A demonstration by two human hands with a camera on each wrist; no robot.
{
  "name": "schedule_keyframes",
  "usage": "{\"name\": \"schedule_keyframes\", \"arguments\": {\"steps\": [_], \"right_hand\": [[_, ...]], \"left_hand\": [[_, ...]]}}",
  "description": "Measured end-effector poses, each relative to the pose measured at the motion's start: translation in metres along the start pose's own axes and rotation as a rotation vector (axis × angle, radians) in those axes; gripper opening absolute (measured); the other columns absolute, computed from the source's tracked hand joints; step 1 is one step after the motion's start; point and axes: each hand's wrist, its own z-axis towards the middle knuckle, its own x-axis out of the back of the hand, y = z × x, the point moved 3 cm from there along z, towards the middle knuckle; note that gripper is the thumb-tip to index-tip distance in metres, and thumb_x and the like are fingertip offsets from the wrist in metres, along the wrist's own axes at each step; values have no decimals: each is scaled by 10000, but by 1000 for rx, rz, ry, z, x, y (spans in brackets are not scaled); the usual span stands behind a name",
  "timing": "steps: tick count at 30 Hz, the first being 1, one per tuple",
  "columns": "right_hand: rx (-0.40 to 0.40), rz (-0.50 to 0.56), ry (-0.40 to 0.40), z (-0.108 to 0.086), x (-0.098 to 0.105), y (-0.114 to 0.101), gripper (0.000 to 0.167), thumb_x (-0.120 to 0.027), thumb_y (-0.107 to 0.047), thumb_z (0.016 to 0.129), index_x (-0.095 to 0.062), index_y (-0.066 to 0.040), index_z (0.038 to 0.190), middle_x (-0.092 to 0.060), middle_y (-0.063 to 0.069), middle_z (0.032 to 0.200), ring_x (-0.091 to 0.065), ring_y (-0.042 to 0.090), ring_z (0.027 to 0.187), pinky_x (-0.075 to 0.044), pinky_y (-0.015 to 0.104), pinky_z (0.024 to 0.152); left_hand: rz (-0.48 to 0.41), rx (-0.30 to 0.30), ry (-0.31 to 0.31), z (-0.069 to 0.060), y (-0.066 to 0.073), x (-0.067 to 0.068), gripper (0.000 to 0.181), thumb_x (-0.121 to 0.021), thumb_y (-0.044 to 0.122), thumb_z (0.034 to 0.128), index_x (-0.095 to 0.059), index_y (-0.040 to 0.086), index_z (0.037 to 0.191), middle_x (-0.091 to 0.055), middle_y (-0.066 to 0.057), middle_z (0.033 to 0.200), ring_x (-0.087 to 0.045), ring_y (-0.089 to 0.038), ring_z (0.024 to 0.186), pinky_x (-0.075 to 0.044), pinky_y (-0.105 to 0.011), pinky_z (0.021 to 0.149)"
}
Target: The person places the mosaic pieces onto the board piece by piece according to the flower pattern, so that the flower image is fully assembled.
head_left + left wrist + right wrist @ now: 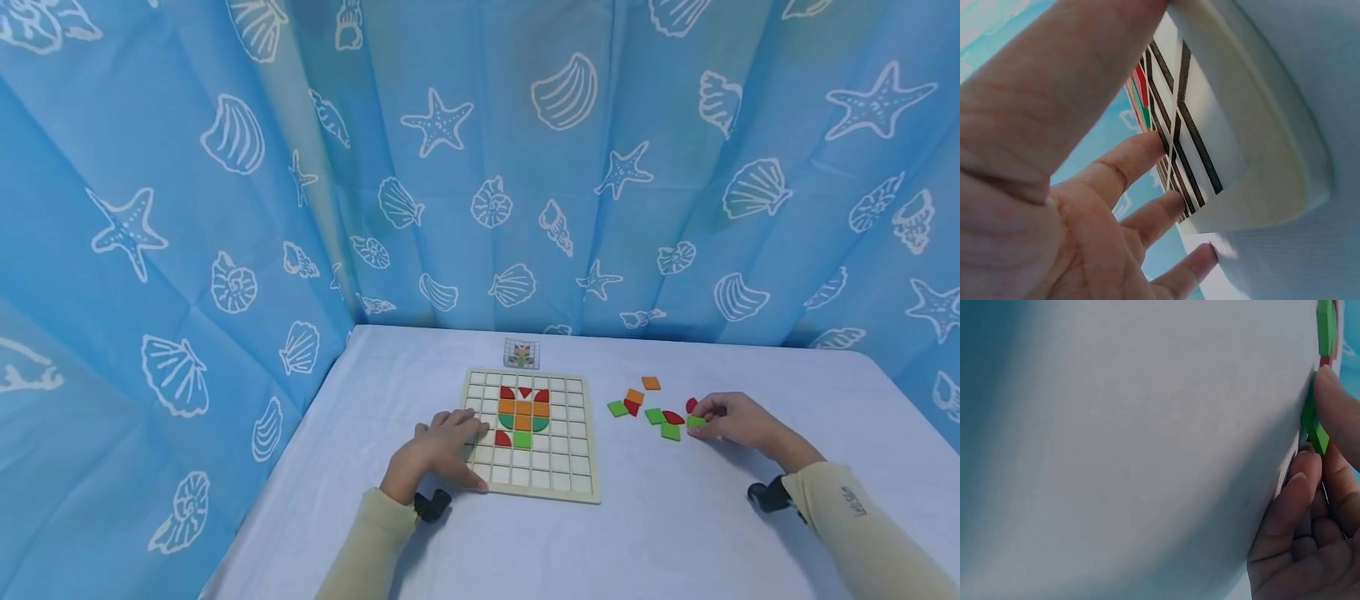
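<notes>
A wooden grid board (562, 469) lies on the white table, with a tulip-like pattern of red, orange and green tiles in several of its cells. My left hand (438, 450) rests on the board's left side, fingers spread; in the left wrist view its fingertips (1155, 145) lie along the frame and cells. Away to the right, my right hand (738, 423) pinches a green tile (696, 422) close to the tabletop. The right wrist view has the thumb (1338, 403) on this green tile (1317, 428), with the other fingers curled below.
Loose tiles lie between the board and my right hand: orange (651, 383), red (672, 417) and green (671, 432) ones, some overlapping. Behind the board stands a small pattern card (521, 353). A blue seashell curtain (480, 167) hangs along the table's back and left.
</notes>
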Motion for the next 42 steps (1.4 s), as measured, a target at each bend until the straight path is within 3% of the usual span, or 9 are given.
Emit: {"name": "schedule_keyframes", "arguments": {"steps": [9,17,25,33,42], "right_hand": [[76,-72,80,-7,0,-3,313,-801,-243,860,-642,-24,1017,-632,96,959,-540,263,895,-509,327,709],[106,-94,44,-17,4,-30,207,-769,-145,875,-631,-25,971,-639,83,937,-564,230,834,-532,331,689],[160,-104,35,-13,-3,-65,197,-745,-143,895,-625,-23,996,-637,69,880,-578,205,780,-526,320,672],[185,-80,86,-5,-23,-98,180,-746,-120,889,-631,-22,987,-637,84,912,-588,219,820,-527,300,675],[233,-29,86,11,-47,-135,268,-687,-115,922,-642,-4,1163,-626,79,908,-587,197,786,-501,315,672]], "left_hand": [[-10,-21,-12,-2,5,3,909,-887,474,717,-476,256,1497,-329,-55,1617,-254,-371,1468,-239,-675,1128],[-18,-17,-6,-3,4,5,906,-890,455,718,-477,244,1496,-329,-63,1617,-258,-365,1466,-246,-658,1127],[1,-15,12,-7,0,9,901,-890,461,717,-485,233,1488,-344,-71,1607,-268,-382,1460,-265,-661,1109],[-18,-26,8,-8,1,8,906,-899,463,701,-498,226,1479,-356,-78,1597,-285,-380,1448,-273,-672,1103],[-11,-36,18,-7,4,8,912,-903,462,695,-498,227,1477,-356,-78,1597,-282,-380,1449,-272,-674,1101]]}}
